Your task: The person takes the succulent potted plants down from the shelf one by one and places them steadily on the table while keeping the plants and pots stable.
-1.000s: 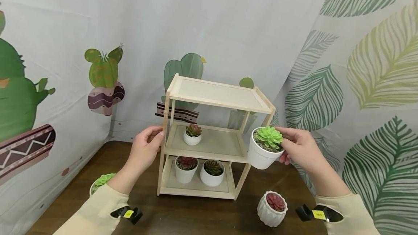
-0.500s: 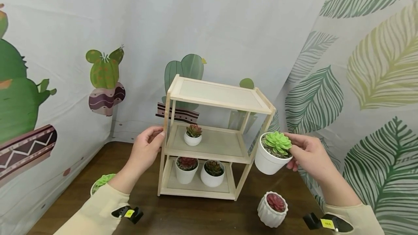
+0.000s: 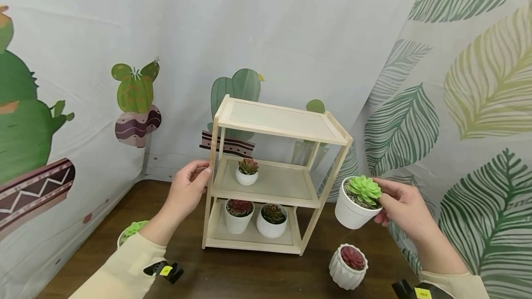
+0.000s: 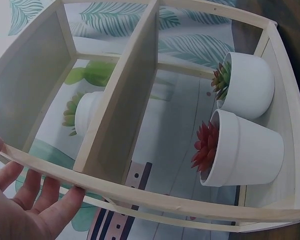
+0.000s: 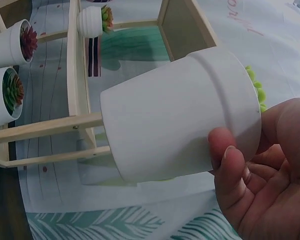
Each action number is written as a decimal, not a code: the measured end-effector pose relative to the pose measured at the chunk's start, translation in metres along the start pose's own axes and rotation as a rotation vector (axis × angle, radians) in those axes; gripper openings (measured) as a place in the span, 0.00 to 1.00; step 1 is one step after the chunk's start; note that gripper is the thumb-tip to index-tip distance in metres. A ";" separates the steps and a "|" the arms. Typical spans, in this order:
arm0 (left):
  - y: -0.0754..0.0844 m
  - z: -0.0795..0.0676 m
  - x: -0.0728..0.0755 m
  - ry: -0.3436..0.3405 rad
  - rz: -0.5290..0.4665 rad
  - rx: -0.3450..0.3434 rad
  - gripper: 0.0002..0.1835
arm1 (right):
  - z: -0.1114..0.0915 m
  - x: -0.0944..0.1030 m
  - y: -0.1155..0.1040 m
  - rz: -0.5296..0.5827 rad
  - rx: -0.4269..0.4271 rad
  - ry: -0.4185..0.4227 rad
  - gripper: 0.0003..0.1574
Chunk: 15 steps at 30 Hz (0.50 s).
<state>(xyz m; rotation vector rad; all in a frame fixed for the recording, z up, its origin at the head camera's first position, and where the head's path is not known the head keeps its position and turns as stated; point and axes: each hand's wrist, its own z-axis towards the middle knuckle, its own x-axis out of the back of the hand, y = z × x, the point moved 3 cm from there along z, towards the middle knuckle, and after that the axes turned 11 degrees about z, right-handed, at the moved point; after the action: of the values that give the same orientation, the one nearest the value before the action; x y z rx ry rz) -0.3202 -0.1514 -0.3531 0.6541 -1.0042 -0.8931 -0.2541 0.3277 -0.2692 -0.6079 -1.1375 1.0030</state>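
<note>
In the head view my right hand (image 3: 407, 209) pinches the rim of a white pot with a bright green succulent (image 3: 358, 202), held tilted in the air right of the wooden shelf (image 3: 266, 197). The right wrist view shows the thumb and fingers on the rim of the white pot (image 5: 170, 120); the plant is mostly hidden behind it. My left hand (image 3: 187, 188) holds the shelf's left post (image 4: 155, 197), thumb and fingers on either side. A small potted succulent (image 3: 247, 173) stands on the middle tier. A red succulent (image 3: 238, 216) and a dark one (image 3: 272, 220) stand on the bottom tier.
A ribbed white pot with a red succulent (image 3: 349, 266) stands on the brown table (image 3: 249, 276) at the front right. Another green succulent (image 3: 132, 232) is partly hidden behind my left forearm. A printed curtain (image 3: 291, 36) hangs behind the shelf.
My right hand has moved right and down with the green succulent, away from the shelf's right post. The left hand stays on the left post.
</note>
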 end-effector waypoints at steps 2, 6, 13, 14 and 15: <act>-0.001 0.001 -0.001 0.000 0.005 -0.002 0.23 | -0.002 0.002 0.004 -0.002 -0.003 0.012 0.31; -0.002 0.002 -0.001 0.002 0.006 -0.004 0.23 | -0.007 0.006 0.010 -0.004 -0.003 0.040 0.30; -0.002 0.001 -0.001 0.000 0.007 -0.002 0.23 | -0.014 0.011 0.025 -0.016 -0.035 0.105 0.29; -0.001 0.001 -0.001 0.000 0.007 -0.002 0.23 | -0.015 0.012 0.027 -0.020 -0.043 0.116 0.29; -0.001 0.001 -0.001 0.000 0.005 -0.002 0.23 | -0.016 0.013 0.030 -0.021 -0.052 0.125 0.29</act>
<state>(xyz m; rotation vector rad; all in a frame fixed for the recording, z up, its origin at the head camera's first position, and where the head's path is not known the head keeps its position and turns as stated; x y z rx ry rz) -0.3220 -0.1508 -0.3540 0.6495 -1.0045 -0.8897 -0.2480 0.3542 -0.2940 -0.6894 -1.0605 0.9069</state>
